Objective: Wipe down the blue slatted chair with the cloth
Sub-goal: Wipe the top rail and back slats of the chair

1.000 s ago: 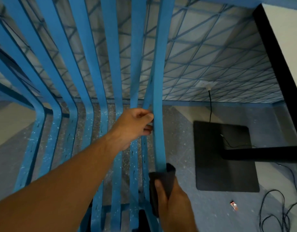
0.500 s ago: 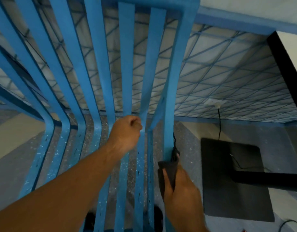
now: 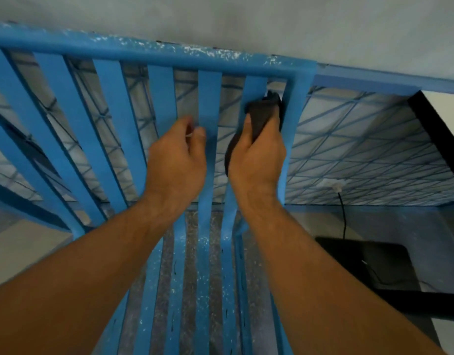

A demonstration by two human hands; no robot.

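Over the last second the cloth [image 3: 263,114] has run up the end slat [image 3: 255,87] of the blue slatted chair [image 3: 110,103], from low near the seat bend to just under the top rail [image 3: 154,55]. Judged: the upstroke on this slat is nearly done, other slats likely remain. Right hand [image 3: 259,155] grip: closed tight round the dark cloth, pressing it between end slat and side post [image 3: 299,103]. Left hand [image 3: 177,160] grip: curled on the neighbouring slat [image 3: 209,98], blurred, apparently steadying.
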